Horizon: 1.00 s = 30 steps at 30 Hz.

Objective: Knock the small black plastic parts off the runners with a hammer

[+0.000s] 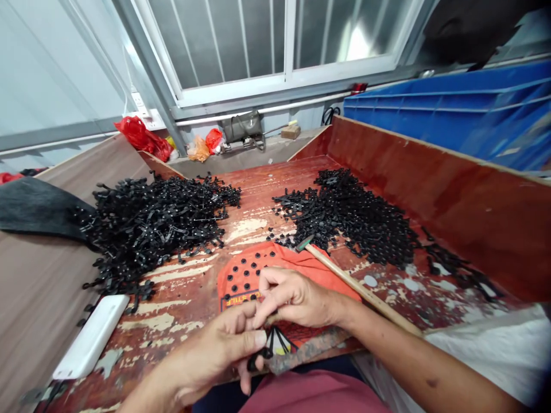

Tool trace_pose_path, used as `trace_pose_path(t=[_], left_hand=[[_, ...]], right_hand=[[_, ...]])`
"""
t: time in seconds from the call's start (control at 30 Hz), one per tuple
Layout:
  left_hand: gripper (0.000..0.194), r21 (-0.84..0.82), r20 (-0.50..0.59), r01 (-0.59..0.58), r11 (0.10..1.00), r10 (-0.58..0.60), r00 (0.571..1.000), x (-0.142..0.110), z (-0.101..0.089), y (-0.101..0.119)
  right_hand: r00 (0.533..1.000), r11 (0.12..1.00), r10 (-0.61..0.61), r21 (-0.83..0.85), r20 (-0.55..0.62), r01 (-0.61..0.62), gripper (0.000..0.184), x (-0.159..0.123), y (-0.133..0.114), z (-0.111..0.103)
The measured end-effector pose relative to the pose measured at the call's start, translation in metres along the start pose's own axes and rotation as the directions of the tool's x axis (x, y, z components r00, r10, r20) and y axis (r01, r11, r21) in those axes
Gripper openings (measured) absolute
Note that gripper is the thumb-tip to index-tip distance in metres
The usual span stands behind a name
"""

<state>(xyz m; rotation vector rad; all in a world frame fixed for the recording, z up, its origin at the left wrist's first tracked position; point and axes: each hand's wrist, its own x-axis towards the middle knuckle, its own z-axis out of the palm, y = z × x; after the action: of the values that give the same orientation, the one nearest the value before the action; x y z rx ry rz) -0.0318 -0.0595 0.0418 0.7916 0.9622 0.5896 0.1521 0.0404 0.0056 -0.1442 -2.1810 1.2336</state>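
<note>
My left hand (pixel 230 341) is closed around a few thin black pieces with knobbed ends (pixel 270 344), which poke out below its thumb. My right hand (pixel 295 298) meets it fingertip to fingertip in a pinch. Whatever lies between those fingertips is hidden. Under both hands an orange cloth (pixel 321 267) with printed lettering covers part of the worn red board. Several small black caps (pixel 247 274) are spaced out on its left part. A hammer (pixel 344 275) with a wooden handle lies across the cloth's right side, its head pointing away from me.
Heaps of small black parts lie at left (pixel 159 221) and right (pixel 361 221). A white power bank-like box (pixel 92 337) rests at front left. Reddish side boards (pixel 451 212) wall the work surface, with a blue crate (pixel 443 109) behind. Plastic bags (pixel 144 137) sit at the back left.
</note>
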Motion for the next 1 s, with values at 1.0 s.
trace_pose_path(t=[1.0], left_hand=[[0.049, 0.569, -0.627, 0.195, 0.799, 0.268, 0.732, 0.008, -0.079, -0.073]], right_hand=[[0.961, 0.763, 0.267, -0.592, -0.076, -0.259, 0.017, -0.042, -0.016, 0.031]])
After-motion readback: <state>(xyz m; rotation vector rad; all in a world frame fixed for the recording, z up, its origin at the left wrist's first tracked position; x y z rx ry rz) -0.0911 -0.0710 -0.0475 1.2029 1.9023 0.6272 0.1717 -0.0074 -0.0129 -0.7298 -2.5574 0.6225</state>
